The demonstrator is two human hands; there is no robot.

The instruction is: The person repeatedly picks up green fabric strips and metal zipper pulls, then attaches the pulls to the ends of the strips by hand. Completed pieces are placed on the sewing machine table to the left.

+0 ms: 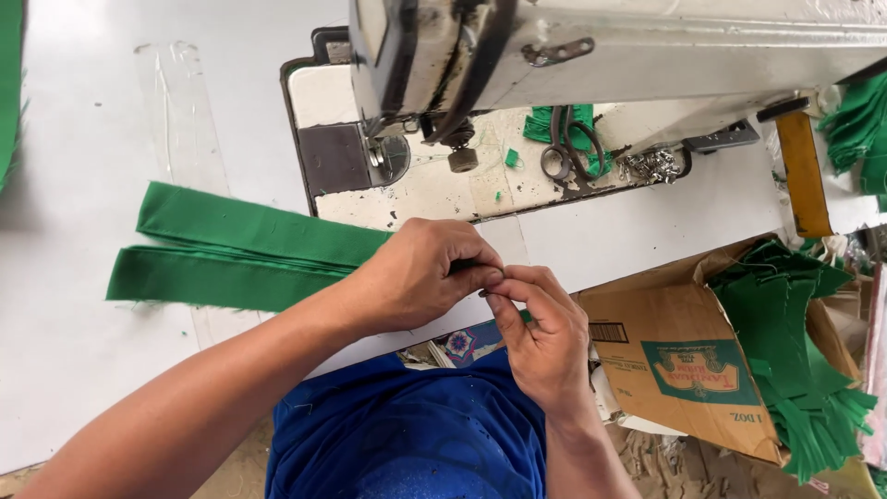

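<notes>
Two long green fabric strips (231, 248) lie across the white sewing table (83, 305), running left from my hands. My left hand (420, 273) is closed over the strips' right end at the table's front edge. My right hand (545, 337) meets it from below, its thumb and forefinger pinching the same fabric end, which is mostly hidden between the fingers. The industrial sewing machine (591, 55) stands just behind my hands, with its needle area (388, 152) to the upper left of them.
Scissors (568, 148) and green scraps (554, 120) lie on the machine bed beside a pile of small metal parts (651, 166). A cardboard box (688, 370) full of cut green pieces (799, 370) sits at the lower right. More green fabric (859, 129) lies at the far right.
</notes>
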